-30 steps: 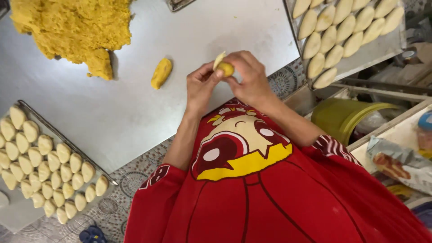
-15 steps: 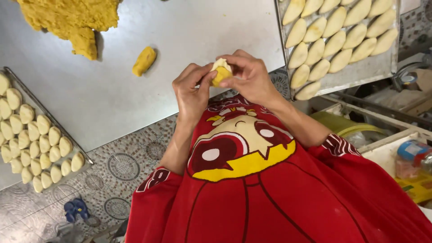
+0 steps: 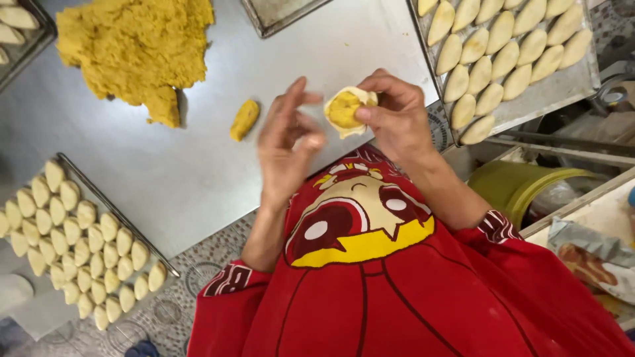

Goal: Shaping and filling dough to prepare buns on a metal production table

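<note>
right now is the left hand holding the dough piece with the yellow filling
No, the right hand alone holds the filled dough piece; the left hand is open beside it.

In the right hand (image 3: 390, 116): pale cream dough round (image 3: 348, 111) with mustard-yellow filling. Beside the left hand (image 3: 286, 142): small yellow filling lump (image 3: 244, 119) on grey steel table (image 3: 198, 165). Beyond it: ochre crumbly filling mound (image 3: 135, 49). Below both hands: red shirt (image 3: 397, 291), yellow, white and dark-red cartoon print.

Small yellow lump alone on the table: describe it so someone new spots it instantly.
Start at the steel table and find the big heap of yellow filling at its upper left. Just right of the heap's lower tip, left of the left hand, lies the small yellow lump. It lies alone, oblong, with no dough around it.
</note>
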